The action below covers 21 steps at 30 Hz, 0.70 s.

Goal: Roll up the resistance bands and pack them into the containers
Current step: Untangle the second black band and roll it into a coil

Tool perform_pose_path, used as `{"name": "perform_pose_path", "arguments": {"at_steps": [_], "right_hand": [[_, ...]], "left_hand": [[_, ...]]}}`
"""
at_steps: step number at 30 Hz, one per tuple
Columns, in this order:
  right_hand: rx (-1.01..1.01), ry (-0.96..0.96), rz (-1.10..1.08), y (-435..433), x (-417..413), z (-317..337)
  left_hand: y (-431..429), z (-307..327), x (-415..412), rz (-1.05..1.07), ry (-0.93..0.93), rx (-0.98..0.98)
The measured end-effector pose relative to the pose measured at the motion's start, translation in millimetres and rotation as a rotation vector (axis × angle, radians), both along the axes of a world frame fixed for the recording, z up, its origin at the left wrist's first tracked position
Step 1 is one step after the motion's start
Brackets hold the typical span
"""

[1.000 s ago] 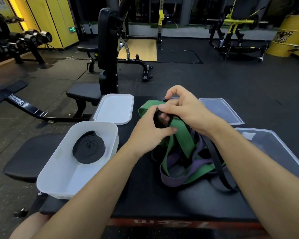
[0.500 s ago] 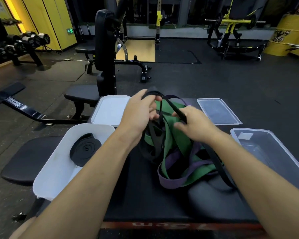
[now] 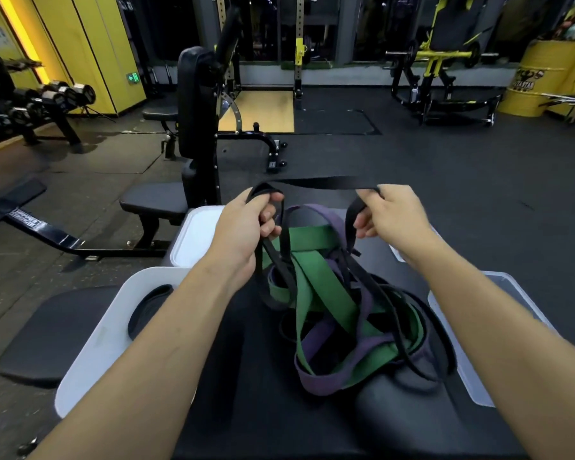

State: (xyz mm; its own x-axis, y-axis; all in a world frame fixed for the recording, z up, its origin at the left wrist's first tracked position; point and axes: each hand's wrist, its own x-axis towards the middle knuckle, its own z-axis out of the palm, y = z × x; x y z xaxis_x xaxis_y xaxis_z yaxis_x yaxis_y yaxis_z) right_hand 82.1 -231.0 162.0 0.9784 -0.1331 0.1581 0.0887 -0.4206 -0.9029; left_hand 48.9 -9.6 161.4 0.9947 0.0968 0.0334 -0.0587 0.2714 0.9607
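Between your fingers a black band runs straight and level, lifted above the pile. Your left hand grips one end of that stretch, fingers curled round it. Your right hand holds the other end, fingers bent over the strap where it folds downward.

From both hands the black band drops into the heap just below. There it tangles with a green band and a purple band on the table. More thin black strands loop through the right side of the heap; you cannot tell whether they belong to the same band.

Left of the heap, at the table's edge, sits a white tub, partly hidden by your left forearm. A black roll lies flat inside it. A white lid lies beyond the tub, behind your left hand. At the right edge of the table a clear tub shows from under your right forearm.
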Motion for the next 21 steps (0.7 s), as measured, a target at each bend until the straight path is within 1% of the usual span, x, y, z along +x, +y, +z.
{"name": "perform_pose_path", "arguments": {"at_steps": [3,7,9,11,13,15,17,19,21], "right_hand": [[0.188,0.022,0.032,3.3,1.7,18.0],[0.438,0.003,0.075,11.7,1.8,36.9],[0.506,0.002,0.105,15.6,2.0,45.7],[0.561,-0.008,0.126,18.5,2.1,56.7],[0.625,-0.050,0.127,19.0,4.0,72.6],[0.700,-0.114,0.116,17.3,8.5,94.2],[0.732,-0.170,0.109,14.3,14.1,116.0],[0.696,-0.187,0.104,11.6,19.7,129.7],[0.660,-0.158,0.104,9.8,24.2,131.6]], "left_hand": [[-4.2,8.0,6.2,0.003,0.019,0.001],[-14.3,24.0,14.9,0.008,0.029,-0.006],[-21.7,35.5,18.3,0.007,0.028,-0.014],[-29.1,50.3,21.9,-0.009,0.017,-0.088],[-34.9,66.7,25.9,-0.038,-0.002,-0.137],[-38.3,81.1,31.9,-0.059,-0.018,-0.134],[-40.1,92.1,37.7,-0.068,-0.018,-0.142],[-40.4,97.2,43.1,-0.077,-0.003,-0.135],[-37.9,93.1,47.6,-0.106,0.042,-0.054]]}}
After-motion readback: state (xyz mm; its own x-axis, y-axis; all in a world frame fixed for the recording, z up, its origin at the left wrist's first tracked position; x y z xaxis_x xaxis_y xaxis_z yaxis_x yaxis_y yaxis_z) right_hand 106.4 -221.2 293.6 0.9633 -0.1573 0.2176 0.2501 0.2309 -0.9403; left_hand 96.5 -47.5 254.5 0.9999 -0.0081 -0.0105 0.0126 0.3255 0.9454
